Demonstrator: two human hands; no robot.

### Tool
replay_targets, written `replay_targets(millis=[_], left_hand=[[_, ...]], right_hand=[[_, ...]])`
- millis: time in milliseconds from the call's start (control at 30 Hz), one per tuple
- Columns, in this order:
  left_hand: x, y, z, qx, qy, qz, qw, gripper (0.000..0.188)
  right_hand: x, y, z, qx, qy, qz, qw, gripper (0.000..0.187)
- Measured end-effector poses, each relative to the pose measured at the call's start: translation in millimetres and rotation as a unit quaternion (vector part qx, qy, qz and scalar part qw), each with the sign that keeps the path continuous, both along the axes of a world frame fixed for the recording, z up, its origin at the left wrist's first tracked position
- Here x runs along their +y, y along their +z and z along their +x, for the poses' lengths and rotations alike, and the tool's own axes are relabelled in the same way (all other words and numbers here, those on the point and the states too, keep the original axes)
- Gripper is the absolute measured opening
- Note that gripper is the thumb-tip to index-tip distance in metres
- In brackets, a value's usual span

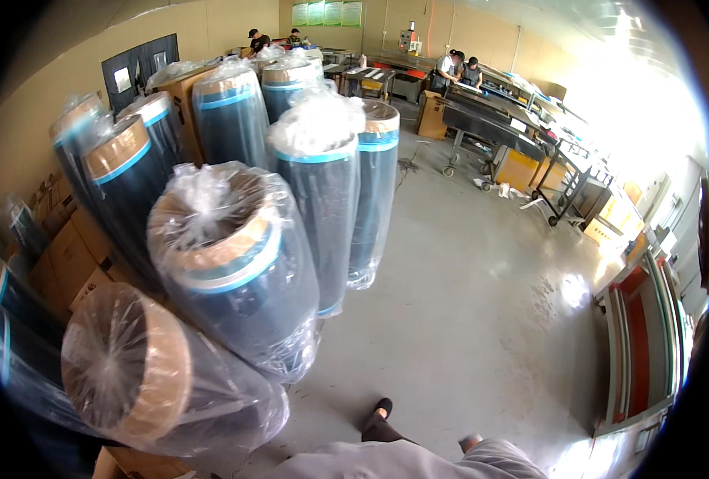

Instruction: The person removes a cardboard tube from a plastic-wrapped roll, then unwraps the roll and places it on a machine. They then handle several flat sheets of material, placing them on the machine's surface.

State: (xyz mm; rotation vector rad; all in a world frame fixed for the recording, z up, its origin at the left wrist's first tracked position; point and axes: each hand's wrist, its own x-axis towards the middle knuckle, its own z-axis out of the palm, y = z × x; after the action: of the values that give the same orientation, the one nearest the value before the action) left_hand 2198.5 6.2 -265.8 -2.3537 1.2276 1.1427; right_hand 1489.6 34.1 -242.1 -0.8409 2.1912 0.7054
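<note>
My left hand is out of view. At the lower edge are my grey shirt (378,463) and a grey sleeve (502,457) at the right. A small blurred patch (470,441) shows at the sleeve's end; whether it is my right hand or something in it, I cannot make out. Nearest on my left is a large roll (242,383) wrapped in clear plastic, tilted over, its brown cardboard core (159,371) facing up and left. Beside it another wrapped dark roll (250,295) stands on end with a light blue band. Neither hand is seen touching a roll.
More wrapped rolls (314,215) stand behind, with cardboard boxes (71,247) at the left. Grey floor (450,279) runs ahead. Long wheeled tables (494,128) stand far right, where two people (456,70) work. Framed panels (641,343) lean at the right. My black shoe (383,405) is below.
</note>
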Motion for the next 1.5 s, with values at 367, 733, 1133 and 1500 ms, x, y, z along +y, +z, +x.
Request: replay_targets(millis=[367, 733, 1133, 1500], left_hand=[[-345.8, 102.7, -286.9, -0.015, -0.08, -0.343, 0.936, 0.047], [-602.7, 345.4, -404.0, -0.066, 0.026, -0.751, 0.656, 0.081], [-783.0, 450.7, -354.8, -0.257, -0.073, -0.508, 0.819, 0.087], [-793.2, 430.7, -386.5, -0.026, 0.151, -0.736, 0.66, 0.044]], right_hand=[[-108.3, -3.7, -157.3, 0.071, 0.052, -0.082, 0.993, 0.023], [-435.5, 114.6, -169.7, -0.122, 0.055, -0.429, 0.894, 0.029], [-904.8, 397.4, 26.9, -0.41, 0.308, -0.618, 0.596, 0.111], [-948.5, 492.6, 184.1, -0.486, 0.593, -0.538, 0.351, 0.099]])
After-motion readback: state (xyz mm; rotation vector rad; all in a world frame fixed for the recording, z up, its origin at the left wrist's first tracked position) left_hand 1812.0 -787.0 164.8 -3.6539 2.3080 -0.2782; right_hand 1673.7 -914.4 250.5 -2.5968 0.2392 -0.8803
